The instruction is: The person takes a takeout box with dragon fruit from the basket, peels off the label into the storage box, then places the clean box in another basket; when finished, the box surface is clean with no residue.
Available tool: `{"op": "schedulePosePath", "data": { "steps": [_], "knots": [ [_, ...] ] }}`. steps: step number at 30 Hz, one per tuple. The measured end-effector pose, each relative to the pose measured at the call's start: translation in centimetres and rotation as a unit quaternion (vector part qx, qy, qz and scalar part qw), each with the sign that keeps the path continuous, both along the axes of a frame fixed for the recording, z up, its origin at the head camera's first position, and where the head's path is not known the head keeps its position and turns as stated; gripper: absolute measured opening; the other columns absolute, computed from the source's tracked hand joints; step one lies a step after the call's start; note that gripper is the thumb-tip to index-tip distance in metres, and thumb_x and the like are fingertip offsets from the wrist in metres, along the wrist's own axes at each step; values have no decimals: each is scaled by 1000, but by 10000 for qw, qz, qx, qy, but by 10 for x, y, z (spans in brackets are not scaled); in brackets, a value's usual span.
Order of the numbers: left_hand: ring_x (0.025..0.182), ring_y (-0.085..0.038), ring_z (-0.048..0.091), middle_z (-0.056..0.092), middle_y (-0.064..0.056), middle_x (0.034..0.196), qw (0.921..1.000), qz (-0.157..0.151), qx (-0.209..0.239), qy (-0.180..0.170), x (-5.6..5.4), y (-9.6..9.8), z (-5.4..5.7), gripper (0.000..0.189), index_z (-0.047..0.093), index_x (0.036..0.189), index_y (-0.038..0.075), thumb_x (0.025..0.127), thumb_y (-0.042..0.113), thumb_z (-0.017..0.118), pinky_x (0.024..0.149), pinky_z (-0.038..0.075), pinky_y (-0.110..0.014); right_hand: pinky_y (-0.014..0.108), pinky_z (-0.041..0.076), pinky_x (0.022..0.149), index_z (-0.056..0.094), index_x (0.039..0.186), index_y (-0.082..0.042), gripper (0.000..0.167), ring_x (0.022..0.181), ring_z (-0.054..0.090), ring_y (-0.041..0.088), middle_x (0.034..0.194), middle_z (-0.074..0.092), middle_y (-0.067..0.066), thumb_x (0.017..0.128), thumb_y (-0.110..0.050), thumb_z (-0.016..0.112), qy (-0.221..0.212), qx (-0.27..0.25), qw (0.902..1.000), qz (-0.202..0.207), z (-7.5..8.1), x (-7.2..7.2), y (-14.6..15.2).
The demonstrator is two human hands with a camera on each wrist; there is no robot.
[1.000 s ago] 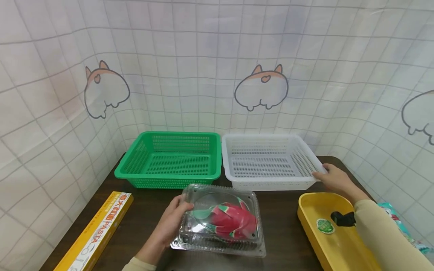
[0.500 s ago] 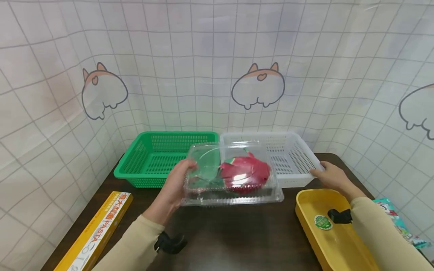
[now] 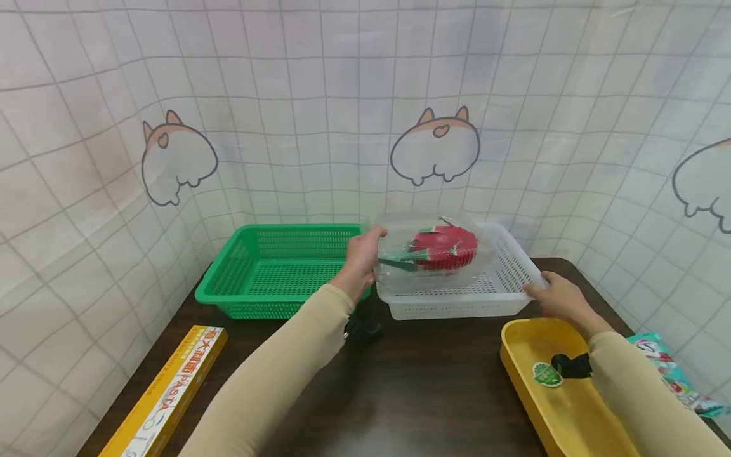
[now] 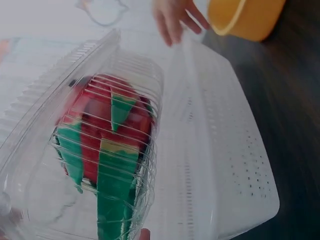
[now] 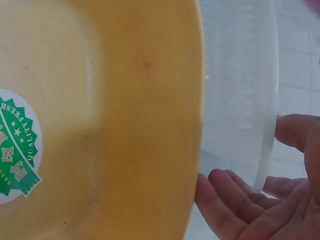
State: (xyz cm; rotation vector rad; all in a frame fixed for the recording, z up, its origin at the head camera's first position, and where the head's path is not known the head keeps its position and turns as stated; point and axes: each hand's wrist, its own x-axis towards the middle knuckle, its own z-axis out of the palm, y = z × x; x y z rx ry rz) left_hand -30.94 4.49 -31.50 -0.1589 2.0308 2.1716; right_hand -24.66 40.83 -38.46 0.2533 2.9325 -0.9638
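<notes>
My left hand [image 3: 362,257] grips the left end of a clear plastic clamshell box [image 3: 388,276]. Inside the box lies a red dragon fruit [image 3: 448,246] with green leaf tips, seen through ribbed plastic in the left wrist view. The box is held over the white basket [image 3: 457,309], hiding much of its inside; whether it touches the basket I cannot tell. My right hand [image 3: 562,298] holds the basket's rim at the front right corner. Close up in the right wrist view, thumb and fingers [image 5: 235,205] lie on either side of that rim.
A green basket [image 3: 280,311] stands left of the white one. On the table's left lies a yellow pasta box [image 3: 165,393]. A yellow tray [image 3: 516,368] with a green sticker sits under the right forearm, and a teal packet [image 3: 657,355] lies beyond it.
My left hand has lifted the clamshell box with the dragon fruit from the front of the table and carried it forward and right over the white basket. My right hand stays on the rim.
</notes>
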Motion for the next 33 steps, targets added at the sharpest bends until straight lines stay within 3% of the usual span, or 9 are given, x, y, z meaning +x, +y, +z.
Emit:
{"op": "schedulePosePath", "data": {
  "steps": [3,4,6,12,16,21,30,33],
  "knots": [
    [118,-30,46,42,-12,140,9997,159,14,-170,-8,22,-5,67,37,145,11,88,35,62,80,49,-49,30,53,64,22,143,17,77,81,59,28,118,51,35,101,-42,49,40,0,10000,-76,-3,2,1],
    [132,-34,35,31,-13,151,9995,173,22,-264,-11,29,-7,70,36,146,11,86,35,64,87,49,-54,30,54,64,23,143,17,77,80,59,28,118,52,35,101,-42,48,66,7,9999,-104,-3,3,1],
    [136,-38,33,33,-14,151,9991,185,13,-375,-16,43,-12,73,35,146,9,85,34,66,93,45,-61,32,55,64,23,143,17,76,80,61,28,119,51,36,101,-41,47,111,22,9998,-158,-4,8,2],
    [110,-28,49,46,-13,135,9972,310,-424,-536,-25,72,-27,80,33,149,12,82,37,69,86,52,-52,35,57,66,22,144,18,76,80,64,29,122,48,40,102,-40,47,206,51,9995,-220,-6,16,5],
    [101,-26,49,49,-12,130,9965,244,-558,-567,-30,76,-33,75,39,145,11,82,38,69,83,53,-47,36,57,66,23,144,18,75,80,65,30,122,49,40,102,-40,46,294,83,9994,-184,-4,13,4],
    [113,-30,50,48,-13,132,9960,80,-593,-657,-38,73,-44,68,45,139,9,83,39,69,88,52,-50,36,57,67,24,144,17,73,83,65,32,123,49,39,102,-38,47,316,173,9993,-127,-3,6,0],
    [135,-36,35,32,-17,149,9975,-188,-584,-361,-44,75,-65,81,22,151,6,89,39,63,104,40,-53,34,55,65,25,144,17,72,81,64,30,122,51,38,101,-36,48,399,317,9984,-228,-7,5,-4],
    [120,-31,46,44,-16,135,9966,-89,-813,-132,-47,75,-64,62,40,136,1,90,35,62,97,44,-46,34,55,65,25,145,16,70,83,65,30,123,51,38,102,-35,47,450,341,9980,-296,-7,5,-3]
  ]
}}
